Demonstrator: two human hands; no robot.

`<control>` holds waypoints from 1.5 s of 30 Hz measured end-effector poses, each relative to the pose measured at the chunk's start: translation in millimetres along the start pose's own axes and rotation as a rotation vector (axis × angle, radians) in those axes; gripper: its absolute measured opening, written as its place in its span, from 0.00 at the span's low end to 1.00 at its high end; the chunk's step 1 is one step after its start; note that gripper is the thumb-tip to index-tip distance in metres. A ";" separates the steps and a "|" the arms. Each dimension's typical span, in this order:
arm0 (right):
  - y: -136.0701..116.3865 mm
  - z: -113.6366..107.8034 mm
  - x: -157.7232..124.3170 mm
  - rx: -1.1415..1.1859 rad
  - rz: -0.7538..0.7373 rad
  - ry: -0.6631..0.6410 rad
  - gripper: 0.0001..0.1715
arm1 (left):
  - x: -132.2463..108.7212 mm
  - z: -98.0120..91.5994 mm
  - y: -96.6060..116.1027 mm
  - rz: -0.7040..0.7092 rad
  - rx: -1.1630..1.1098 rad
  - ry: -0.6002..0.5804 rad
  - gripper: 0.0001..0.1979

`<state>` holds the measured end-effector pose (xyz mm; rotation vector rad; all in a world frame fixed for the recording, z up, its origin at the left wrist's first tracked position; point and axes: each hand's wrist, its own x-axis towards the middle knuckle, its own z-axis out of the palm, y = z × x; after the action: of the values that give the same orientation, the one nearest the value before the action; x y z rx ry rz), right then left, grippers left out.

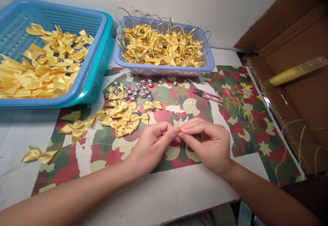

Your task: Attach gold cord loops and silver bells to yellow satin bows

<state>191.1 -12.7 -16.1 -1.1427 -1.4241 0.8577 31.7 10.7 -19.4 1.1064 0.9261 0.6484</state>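
Note:
My left hand [153,145] and my right hand [211,144] meet over the patterned paper, each closed in a pinch, fingertips touching. A thin gold thread [177,97] curls on the paper just beyond them and seems to run in between the fingers; its held part is mostly hidden. Left of my hands lies a loose pile of yellow satin bows [120,116]. One bow [153,105] with a silver bell [152,108] on it sits just beyond my left hand. Several silver heart-shaped bells [137,90] are scattered behind the bows.
A blue basket [101,38] at the left holds many yellow bows. Behind, a smaller basket [164,69] is full of bows with gold wire loops. Pink-handled thread snips [211,96] lie right, near thread scraps [238,101]. A cardboard box [289,51] stands at the right edge.

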 end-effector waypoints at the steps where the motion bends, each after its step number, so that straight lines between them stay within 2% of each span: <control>1: 0.1 -0.6 0.2 -0.001 0.003 -0.003 0.11 | 0.0 -0.2 -0.8 0.003 -0.012 -0.008 0.21; 4: 1.3 -2.0 -0.1 0.006 0.024 -0.025 0.10 | 0.2 -1.0 -2.3 -0.005 -0.065 -0.021 0.22; 12: 6.9 -3.2 -2.0 -0.019 -0.020 -0.060 0.10 | 0.4 -2.1 2.1 -0.017 -0.031 -0.064 0.12; 16: 8.7 -4.5 -2.1 -0.066 -0.085 -0.059 0.11 | 0.0 -2.0 3.8 -0.021 -0.039 -0.071 0.13; 19: 8.8 -4.6 -2.5 -0.081 -0.082 -0.054 0.11 | 0.0 -2.4 3.7 -0.021 -0.055 -0.089 0.14; 26: 5.5 -6.5 3.8 -0.010 0.181 0.003 0.06 | 0.1 -6.0 -2.9 -0.018 -0.115 -0.068 0.16; 34: -2.7 -9.8 9.2 0.138 0.462 -0.085 0.02 | -2.2 -5.7 -7.7 -0.006 -0.165 0.035 0.16; 39: -9.4 -8.0 11.5 0.275 0.640 -0.133 0.07 | -3.8 -5.6 -7.4 -0.014 -0.154 0.035 0.17; 45: -13.3 -6.7 15.6 0.308 0.723 -0.147 0.09 | -3.1 -6.1 -9.1 -0.014 -0.147 0.039 0.17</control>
<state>195.7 -2.1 2.1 -1.3856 -0.9279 1.6313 24.9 7.9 -28.0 0.9591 0.9039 0.7168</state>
